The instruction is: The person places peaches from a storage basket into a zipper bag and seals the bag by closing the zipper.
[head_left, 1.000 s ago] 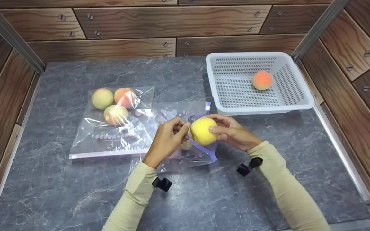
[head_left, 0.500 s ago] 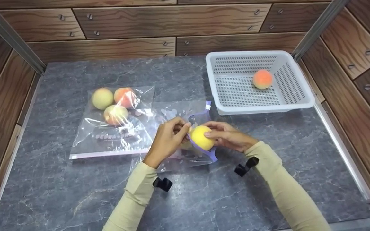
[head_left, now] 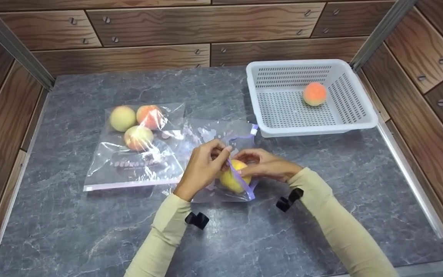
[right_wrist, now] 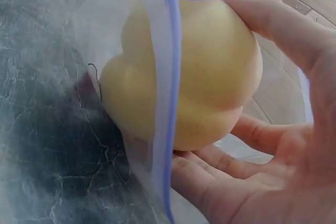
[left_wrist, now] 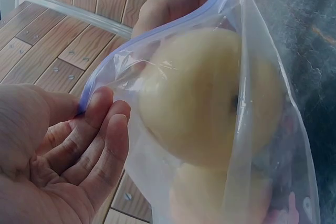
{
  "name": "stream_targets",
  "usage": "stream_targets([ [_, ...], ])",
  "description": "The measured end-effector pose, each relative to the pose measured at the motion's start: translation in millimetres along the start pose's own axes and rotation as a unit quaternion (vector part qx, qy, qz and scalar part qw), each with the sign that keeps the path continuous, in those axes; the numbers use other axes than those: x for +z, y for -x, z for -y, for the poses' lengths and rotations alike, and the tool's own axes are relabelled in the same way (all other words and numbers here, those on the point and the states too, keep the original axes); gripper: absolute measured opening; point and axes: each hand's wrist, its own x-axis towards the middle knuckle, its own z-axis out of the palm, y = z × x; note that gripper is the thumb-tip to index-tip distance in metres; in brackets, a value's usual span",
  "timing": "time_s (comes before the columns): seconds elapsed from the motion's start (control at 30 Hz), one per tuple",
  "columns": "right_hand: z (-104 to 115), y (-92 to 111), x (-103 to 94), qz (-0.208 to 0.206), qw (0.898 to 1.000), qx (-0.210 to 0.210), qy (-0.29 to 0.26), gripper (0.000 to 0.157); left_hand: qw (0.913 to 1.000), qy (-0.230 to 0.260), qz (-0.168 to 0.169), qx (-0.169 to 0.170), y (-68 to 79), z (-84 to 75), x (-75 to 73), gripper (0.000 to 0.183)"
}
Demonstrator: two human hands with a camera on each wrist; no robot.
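Note:
A yellow peach [head_left: 232, 177] is partly inside a clear zip bag [head_left: 210, 129] with a purple zip edge. My right hand [head_left: 269, 165] holds the peach at the bag's mouth, thumb on one side and fingers beneath, as the right wrist view shows. My left hand [head_left: 204, 165] pinches the purple zip edge [left_wrist: 152, 31] between thumb and index finger and lifts it. In the left wrist view, the bagged peach [left_wrist: 194, 93] shows through the plastic, with another pale fruit [left_wrist: 210, 195] below it in the bag.
To the left, a second clear zip bag [head_left: 102, 161] lies flat with three peaches [head_left: 139, 137] inside, its slider strip at the front. A white perforated basket [head_left: 283, 132] with one orange-red peach [head_left: 315, 94] stands at the back right. Wood-patterned panels [head_left: 148, 27] surround the grey marbled table [head_left: 75, 231].
My right hand has moved the yellow peach left and down into the bag's mouth, and the purple edge now crosses over it. My left hand keeps its pinch, nearly in place.

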Motion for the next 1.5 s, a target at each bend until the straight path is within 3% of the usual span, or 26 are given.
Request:
stream_targets([
  [0.5,0,-11,2.8,0.021,0.994,-0.040,0.096,0.051,1.0000,0.009,0.001,0.000,-3.1,-1.8,6.2,0.019],
  [0.87,-3,-19,8.0,-0.026,0.982,-0.056,0.181,0.045,1.0000,0.004,0.002,0.008,-4.3,-1.8,7.4,0.020],
  [1.07,-5,-22,9.8,-0.038,0.979,-0.062,0.193,0.052,0.9999,0.010,-0.002,0.012,-3.7,-1.3,7.9,0.019],
  [1.23,-6,-20,9.1,-0.020,0.975,-0.078,0.206,0.059,0.9998,0.015,-0.003,0.011,-2.8,-0.4,8.3,0.018],
  [1.37,1,-13,4.5,0.008,0.968,-0.097,0.231,0.050,0.9998,0.016,0.001,0.008,-2.0,0.3,8.2,0.018],
  [1.5,19,1,-5.0,0.015,0.969,-0.092,0.227,0.045,0.9998,0.018,0.005,0.009,-1.1,0.3,7.3,0.017],
])
